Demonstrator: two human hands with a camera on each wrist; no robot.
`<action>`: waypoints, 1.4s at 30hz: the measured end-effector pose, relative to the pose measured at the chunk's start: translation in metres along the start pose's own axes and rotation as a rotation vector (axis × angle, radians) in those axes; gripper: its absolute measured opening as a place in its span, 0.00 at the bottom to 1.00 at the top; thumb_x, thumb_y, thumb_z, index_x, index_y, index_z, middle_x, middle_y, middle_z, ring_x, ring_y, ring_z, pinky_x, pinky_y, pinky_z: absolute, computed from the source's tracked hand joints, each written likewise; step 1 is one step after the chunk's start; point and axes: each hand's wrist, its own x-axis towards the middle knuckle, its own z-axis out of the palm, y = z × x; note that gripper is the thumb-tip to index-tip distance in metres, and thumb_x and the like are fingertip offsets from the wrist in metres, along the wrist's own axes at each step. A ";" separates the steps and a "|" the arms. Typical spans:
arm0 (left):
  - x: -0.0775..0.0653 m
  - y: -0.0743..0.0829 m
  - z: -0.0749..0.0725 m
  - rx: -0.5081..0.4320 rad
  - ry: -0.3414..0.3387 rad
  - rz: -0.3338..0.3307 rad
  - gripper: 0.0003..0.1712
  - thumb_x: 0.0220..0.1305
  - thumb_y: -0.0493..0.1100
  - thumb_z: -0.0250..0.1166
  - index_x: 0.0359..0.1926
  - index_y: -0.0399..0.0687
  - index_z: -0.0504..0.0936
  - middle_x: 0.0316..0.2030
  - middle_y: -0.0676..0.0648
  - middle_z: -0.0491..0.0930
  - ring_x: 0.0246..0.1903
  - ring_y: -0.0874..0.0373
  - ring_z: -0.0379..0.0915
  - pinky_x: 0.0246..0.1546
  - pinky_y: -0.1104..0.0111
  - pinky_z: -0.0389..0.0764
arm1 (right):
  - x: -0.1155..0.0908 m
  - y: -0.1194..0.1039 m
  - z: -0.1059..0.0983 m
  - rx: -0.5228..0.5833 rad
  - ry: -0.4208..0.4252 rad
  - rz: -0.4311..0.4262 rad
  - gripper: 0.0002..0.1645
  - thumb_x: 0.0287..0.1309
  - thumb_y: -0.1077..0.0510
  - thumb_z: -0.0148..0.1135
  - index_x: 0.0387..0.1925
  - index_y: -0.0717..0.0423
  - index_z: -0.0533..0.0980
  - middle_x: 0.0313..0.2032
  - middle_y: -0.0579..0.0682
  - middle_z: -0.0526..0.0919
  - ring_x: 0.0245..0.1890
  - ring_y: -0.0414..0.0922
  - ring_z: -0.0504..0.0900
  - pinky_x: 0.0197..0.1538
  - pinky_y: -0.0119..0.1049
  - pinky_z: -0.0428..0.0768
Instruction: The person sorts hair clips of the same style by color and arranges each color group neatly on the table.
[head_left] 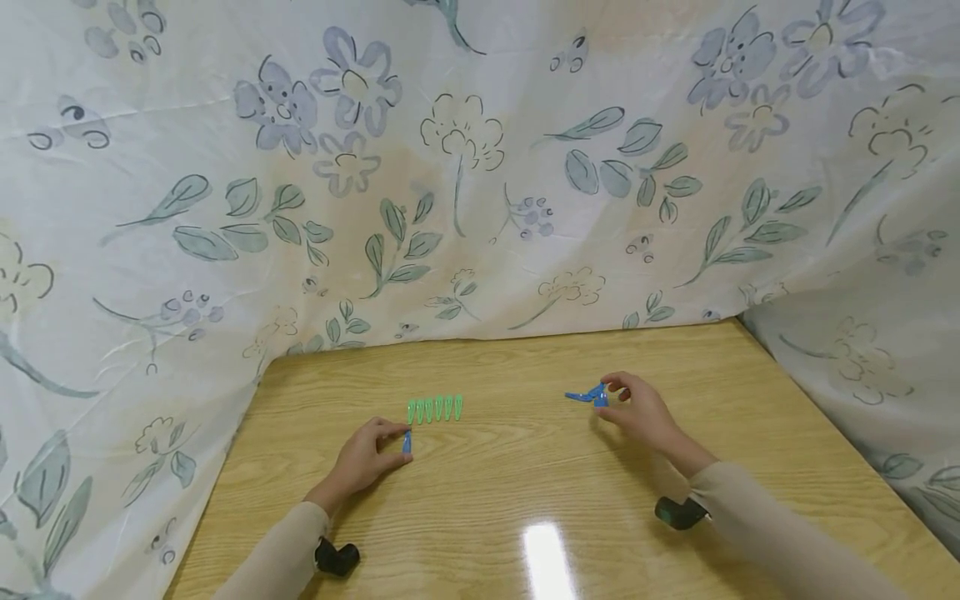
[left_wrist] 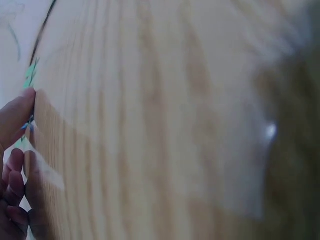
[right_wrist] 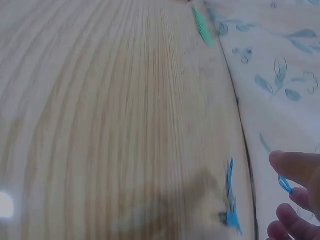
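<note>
Several green hair clips (head_left: 429, 409) lie side by side in a row on the wooden table. Just in front of the row's left end, my left hand (head_left: 367, 454) pinches a blue hair clip (head_left: 407, 442) between thumb and finger, at its two ends. Over to the right, my right hand (head_left: 637, 410) holds another blue hair clip (right_wrist: 285, 185) between thumb and fingertip. Beside that hand a few more blue hair clips (head_left: 578, 397) form a small loose pile. In the left wrist view the fingers hide most of the clip.
The wooden table (head_left: 480, 500) reaches back to a flower-printed cloth (head_left: 480, 250), which hangs behind and on both sides. A black wrist device (head_left: 337, 557) sits at the left sleeve, and another (head_left: 680, 512) at the right. Light glares off the table near the front.
</note>
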 end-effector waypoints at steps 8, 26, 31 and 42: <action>0.000 -0.001 -0.002 -0.004 -0.003 0.002 0.30 0.55 0.51 0.78 0.59 0.53 0.85 0.43 0.53 0.79 0.35 0.59 0.63 0.33 0.70 0.65 | 0.002 -0.018 0.020 0.007 -0.034 -0.068 0.29 0.56 0.60 0.74 0.58 0.63 0.75 0.48 0.61 0.82 0.46 0.55 0.79 0.45 0.43 0.79; 0.002 -0.002 -0.003 -0.050 -0.027 -0.008 0.29 0.54 0.52 0.78 0.58 0.54 0.85 0.39 0.54 0.76 0.35 0.59 0.61 0.33 0.69 0.64 | 0.001 -0.067 0.083 0.106 -0.184 -0.141 0.29 0.54 0.60 0.76 0.58 0.59 0.77 0.45 0.53 0.81 0.43 0.47 0.77 0.41 0.34 0.76; 0.001 -0.001 -0.003 -0.051 -0.029 -0.013 0.29 0.55 0.51 0.78 0.59 0.54 0.85 0.40 0.54 0.77 0.35 0.59 0.61 0.34 0.69 0.64 | 0.004 -0.081 0.096 0.129 -0.224 -0.158 0.29 0.54 0.61 0.76 0.57 0.60 0.77 0.43 0.53 0.82 0.40 0.46 0.77 0.39 0.31 0.75; 0.000 0.001 -0.005 -0.047 -0.031 -0.006 0.29 0.56 0.51 0.77 0.59 0.52 0.84 0.44 0.51 0.79 0.36 0.59 0.63 0.35 0.70 0.66 | 0.011 -0.107 0.126 0.191 -0.277 -0.176 0.29 0.54 0.62 0.76 0.57 0.61 0.77 0.40 0.55 0.82 0.37 0.45 0.75 0.36 0.30 0.73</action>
